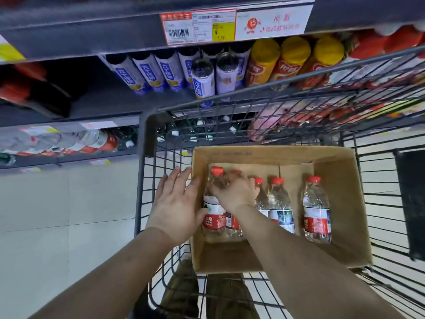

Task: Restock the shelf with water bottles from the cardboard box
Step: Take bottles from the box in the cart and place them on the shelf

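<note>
An open cardboard box sits inside a wire shopping cart. Several clear water bottles with red caps and red labels stand in it. My right hand reaches into the box and grips the neck of the leftmost bottle, just under its red cap. My left hand is beside that bottle with fingers straight, its thumb touching the bottle's label. Two bottles stand in the middle and one bottle stands apart on the right. A low shelf at the left holds similar water bottles lying on their sides.
Shelves ahead carry blue-and-white cans, yellow-capped bottles and red packages. A price tag hangs on the upper shelf edge. The cart's wire walls surround the box. Pale floor tiles lie to the left.
</note>
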`<action>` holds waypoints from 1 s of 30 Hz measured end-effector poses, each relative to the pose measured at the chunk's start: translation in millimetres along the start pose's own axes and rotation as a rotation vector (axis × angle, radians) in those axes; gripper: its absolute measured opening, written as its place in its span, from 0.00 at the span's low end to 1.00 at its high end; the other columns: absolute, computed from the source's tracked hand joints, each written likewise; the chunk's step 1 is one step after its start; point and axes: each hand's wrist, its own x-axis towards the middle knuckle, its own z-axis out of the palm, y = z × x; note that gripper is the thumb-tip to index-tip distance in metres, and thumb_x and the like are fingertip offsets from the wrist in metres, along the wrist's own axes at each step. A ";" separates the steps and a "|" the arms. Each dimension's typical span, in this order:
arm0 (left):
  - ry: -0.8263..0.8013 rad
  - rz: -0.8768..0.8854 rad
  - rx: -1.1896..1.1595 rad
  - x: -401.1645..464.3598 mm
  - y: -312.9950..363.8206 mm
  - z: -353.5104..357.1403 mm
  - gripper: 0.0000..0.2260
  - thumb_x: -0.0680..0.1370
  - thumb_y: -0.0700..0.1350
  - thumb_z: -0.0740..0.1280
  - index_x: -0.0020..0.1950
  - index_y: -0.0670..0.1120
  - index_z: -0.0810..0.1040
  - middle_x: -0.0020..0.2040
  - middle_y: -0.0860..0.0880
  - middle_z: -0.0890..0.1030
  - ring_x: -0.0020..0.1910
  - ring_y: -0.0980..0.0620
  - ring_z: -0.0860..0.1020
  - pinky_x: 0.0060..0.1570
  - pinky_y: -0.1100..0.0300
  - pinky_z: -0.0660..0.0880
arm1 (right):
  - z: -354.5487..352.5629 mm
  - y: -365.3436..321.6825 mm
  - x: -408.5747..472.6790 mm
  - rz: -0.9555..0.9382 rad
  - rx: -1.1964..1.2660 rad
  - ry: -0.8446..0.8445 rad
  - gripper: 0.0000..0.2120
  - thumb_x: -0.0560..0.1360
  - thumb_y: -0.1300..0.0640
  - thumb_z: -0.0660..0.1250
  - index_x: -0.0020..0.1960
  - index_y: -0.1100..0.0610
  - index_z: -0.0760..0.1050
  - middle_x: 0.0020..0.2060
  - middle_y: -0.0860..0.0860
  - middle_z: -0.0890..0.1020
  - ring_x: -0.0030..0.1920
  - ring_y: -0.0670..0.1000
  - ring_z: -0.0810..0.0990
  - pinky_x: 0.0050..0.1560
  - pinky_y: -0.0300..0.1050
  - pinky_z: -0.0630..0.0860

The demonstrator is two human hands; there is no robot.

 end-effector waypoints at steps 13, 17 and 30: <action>-0.060 -0.056 -0.413 -8.0 19.2 -3.9 0.45 0.54 0.75 0.64 0.70 0.61 0.69 0.76 0.49 0.65 0.77 0.43 0.56 0.76 0.45 0.51 | -109.6 7.1 -55.7 -0.328 0.731 -0.295 0.19 0.67 0.46 0.74 0.56 0.50 0.80 0.45 0.43 0.84 0.43 0.39 0.82 0.44 0.32 0.77; -0.033 -0.213 -0.882 -4.6 17.5 -5.0 0.19 0.61 0.50 0.81 0.49 0.52 0.79 0.44 0.51 0.85 0.43 0.51 0.84 0.42 0.49 0.83 | -106.2 35.6 -29.5 0.023 0.637 -0.238 0.29 0.69 0.31 0.63 0.65 0.44 0.72 0.59 0.43 0.79 0.55 0.48 0.78 0.60 0.48 0.74; -0.054 -0.373 -1.141 6.9 8.0 -6.9 0.21 0.69 0.43 0.78 0.59 0.45 0.76 0.48 0.49 0.83 0.35 0.66 0.82 0.29 0.74 0.74 | 30.0 44.8 -32.0 0.019 -0.289 -0.025 0.37 0.72 0.37 0.67 0.70 0.58 0.59 0.64 0.58 0.72 0.63 0.59 0.71 0.60 0.52 0.69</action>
